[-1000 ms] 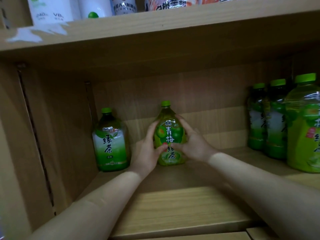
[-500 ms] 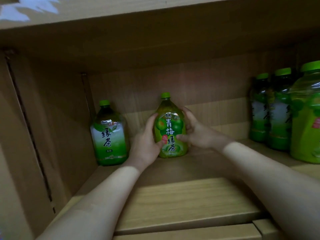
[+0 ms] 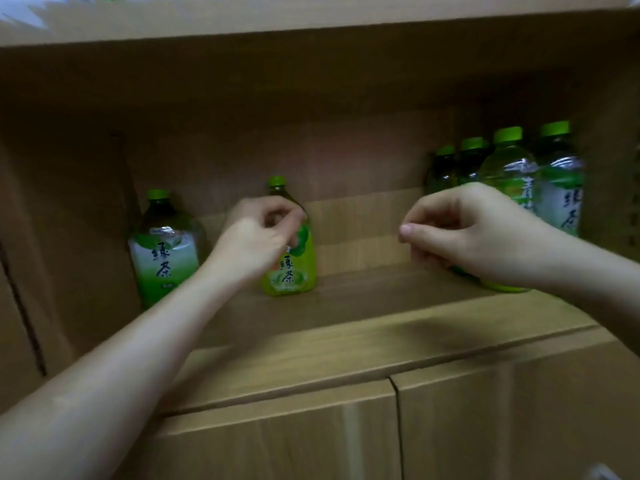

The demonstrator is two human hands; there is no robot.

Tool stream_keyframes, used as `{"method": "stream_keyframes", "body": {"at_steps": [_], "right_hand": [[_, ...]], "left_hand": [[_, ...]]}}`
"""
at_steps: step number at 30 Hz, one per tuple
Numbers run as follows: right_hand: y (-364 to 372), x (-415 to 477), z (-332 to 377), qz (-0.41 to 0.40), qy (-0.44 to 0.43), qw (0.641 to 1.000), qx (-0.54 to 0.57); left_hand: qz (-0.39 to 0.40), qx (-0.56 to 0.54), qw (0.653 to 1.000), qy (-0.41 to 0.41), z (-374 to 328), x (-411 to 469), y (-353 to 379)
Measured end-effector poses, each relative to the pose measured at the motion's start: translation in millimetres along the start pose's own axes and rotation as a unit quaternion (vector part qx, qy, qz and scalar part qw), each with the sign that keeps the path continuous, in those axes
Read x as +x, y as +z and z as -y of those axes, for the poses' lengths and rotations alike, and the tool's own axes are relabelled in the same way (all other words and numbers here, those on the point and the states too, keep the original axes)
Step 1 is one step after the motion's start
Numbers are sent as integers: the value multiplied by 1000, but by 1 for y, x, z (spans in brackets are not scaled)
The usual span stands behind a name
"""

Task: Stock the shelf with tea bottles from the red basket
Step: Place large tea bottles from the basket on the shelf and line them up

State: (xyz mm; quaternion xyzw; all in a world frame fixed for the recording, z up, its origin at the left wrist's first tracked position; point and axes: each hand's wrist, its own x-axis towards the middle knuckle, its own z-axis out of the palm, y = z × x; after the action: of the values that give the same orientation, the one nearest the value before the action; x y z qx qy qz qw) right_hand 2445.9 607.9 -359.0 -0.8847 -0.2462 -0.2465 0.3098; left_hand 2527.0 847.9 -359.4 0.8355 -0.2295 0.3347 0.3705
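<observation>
Green tea bottle [image 3: 294, 271] stands label-out on shelf [image 3: 346, 306], probably for display; left hand [image 3: 258, 237], right hand [image 3: 460, 230] curled, empty.

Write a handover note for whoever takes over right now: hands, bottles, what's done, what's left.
Left hand: fingers curled, in front of the yellow-green bottle; cannot tell whether it touches it.
Right hand: fingers curled, empty, clear of that bottle.
Bottles: the yellow-green bottle stands upright at the back of the shelf, the white-label bottle to its left, the right-hand group at the far end.
Done: the yellow-green bottle is on the shelf.
Left: bare board between it and the right-hand group. The red basket is out of view, so remaining stock is unknown.
</observation>
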Motion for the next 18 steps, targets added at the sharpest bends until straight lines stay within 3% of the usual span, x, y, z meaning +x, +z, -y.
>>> {"method": "stream_keyframes", "body": {"at_steps": [4, 9, 14, 18], "right_hand": [[-41, -70, 1, 2, -9, 989, -144], [-97, -162, -30, 99, 71, 951, -285], [-148, -275, -76, 179, 233, 911, -288], [-173, -375, -101, 173, 355, 887, -240]], "left_hand": [[153, -82, 979, 107, -81, -40, 54], [279, -91, 928, 231, -168, -107, 159], [355, 16, 857, 372, -226, -177, 249], [406, -27, 828, 385, -266, -232, 295]]}}
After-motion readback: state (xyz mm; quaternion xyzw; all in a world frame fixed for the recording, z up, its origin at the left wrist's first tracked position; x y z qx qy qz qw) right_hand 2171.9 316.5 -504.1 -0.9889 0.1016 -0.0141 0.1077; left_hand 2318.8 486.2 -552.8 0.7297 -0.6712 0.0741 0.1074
